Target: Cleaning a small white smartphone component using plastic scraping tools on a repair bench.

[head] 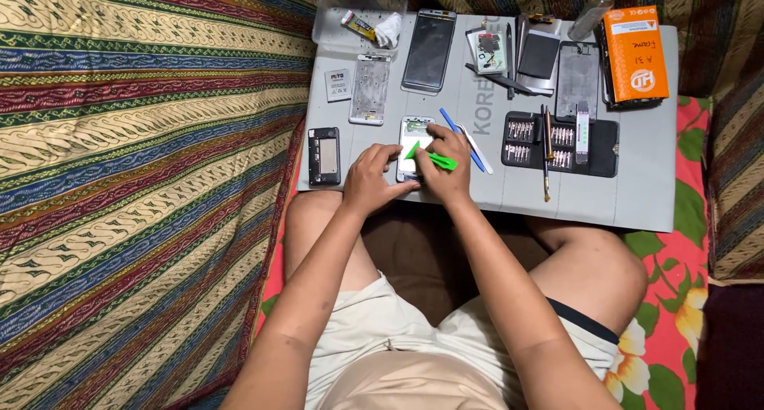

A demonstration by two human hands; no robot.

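A striped, patterned cloth [135,163] is covering the floor area at the far left and is running along the top edge of the view. Right of it, a grey work mat [637,195] is lying across the seated person's lap, with a floral red and green fabric [676,354] showing beyond its right edge. At the mat's left, a small black phone part [324,156] is resting beside a pale phone frame [371,89]. The left hand [368,179] is pressing down flat, its fingers spread over the lower left edge of the opened phone [412,131], which is lying near the mat's front edge at centre. The right hand [447,167] is closing around a green plastic pry tool [439,161], whose tip appears to be meeting the phone's edge, though the contact is too small to confirm. Just beside it, a blue tool [461,139] is lying slantwise. Further right, a black screwdriver bit case [560,145] is sitting open, and an orange box [634,53] is occupying the far corner.
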